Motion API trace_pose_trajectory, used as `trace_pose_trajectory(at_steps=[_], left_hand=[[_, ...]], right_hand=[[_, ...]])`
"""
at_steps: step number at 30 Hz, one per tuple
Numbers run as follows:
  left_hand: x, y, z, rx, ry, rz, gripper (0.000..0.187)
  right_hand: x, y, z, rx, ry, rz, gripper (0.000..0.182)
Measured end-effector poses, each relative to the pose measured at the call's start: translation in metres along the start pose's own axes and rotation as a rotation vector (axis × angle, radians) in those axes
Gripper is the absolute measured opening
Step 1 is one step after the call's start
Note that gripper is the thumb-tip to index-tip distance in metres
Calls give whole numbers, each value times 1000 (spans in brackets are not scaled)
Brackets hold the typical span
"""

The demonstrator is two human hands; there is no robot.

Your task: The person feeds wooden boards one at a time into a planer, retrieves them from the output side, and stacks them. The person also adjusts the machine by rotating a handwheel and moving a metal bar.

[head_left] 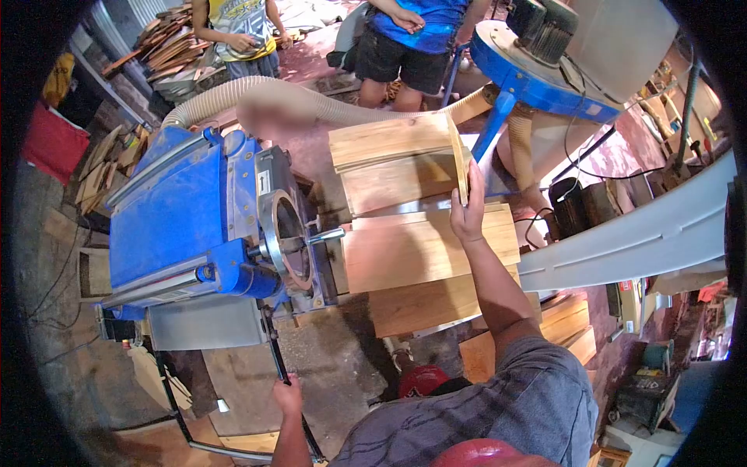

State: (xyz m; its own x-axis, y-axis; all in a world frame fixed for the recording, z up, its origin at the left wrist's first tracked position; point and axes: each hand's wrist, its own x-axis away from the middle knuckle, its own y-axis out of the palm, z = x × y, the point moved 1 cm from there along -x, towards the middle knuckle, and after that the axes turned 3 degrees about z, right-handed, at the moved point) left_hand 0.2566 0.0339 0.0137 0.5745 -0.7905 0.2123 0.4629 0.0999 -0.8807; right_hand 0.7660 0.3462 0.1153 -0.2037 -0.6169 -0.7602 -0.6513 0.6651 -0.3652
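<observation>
My right hand (468,208) is closed on the edge of a thin wooden board (458,156), which stands tilted on its edge at the right end of a stack. Flat below it lie several planed wooden boards (428,253), side by side and partly overlapping. My left hand (288,395) is wrapped round a black metal bar (277,354) of the stand under the blue planer (171,210). The planer's handwheel (289,241) faces the boards, between my two arms.
A ribbed hose (210,97) runs behind the planer towards a blue dust collector (537,70). Two people stand beyond it, one in a blue shirt (416,27), one in a yellow top (237,27). Scrap wood (167,47) is piled at the back left. More boards (564,323) lie right of my arm.
</observation>
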Motion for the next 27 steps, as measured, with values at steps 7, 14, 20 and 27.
trace_pose_trajectory(at_steps=[7, 14, 20, 27], left_hand=[[2, -3, 7, 25, 2, 2, 17], [1, 3, -4, 20, -17, -6, 21], [-1, 1, -2, 3, -76, -60, 23], [3, -5, 11, 69, -40, -28, 27]], right_hand=[[-1, 1, 2, -31, 5, -1, 54], [-2, -15, 17, -32, -37, -61, 50], [-11, -48, 28, -153, 152, -53, 47], [-10, -60, 42, -249, 143, -122, 55]])
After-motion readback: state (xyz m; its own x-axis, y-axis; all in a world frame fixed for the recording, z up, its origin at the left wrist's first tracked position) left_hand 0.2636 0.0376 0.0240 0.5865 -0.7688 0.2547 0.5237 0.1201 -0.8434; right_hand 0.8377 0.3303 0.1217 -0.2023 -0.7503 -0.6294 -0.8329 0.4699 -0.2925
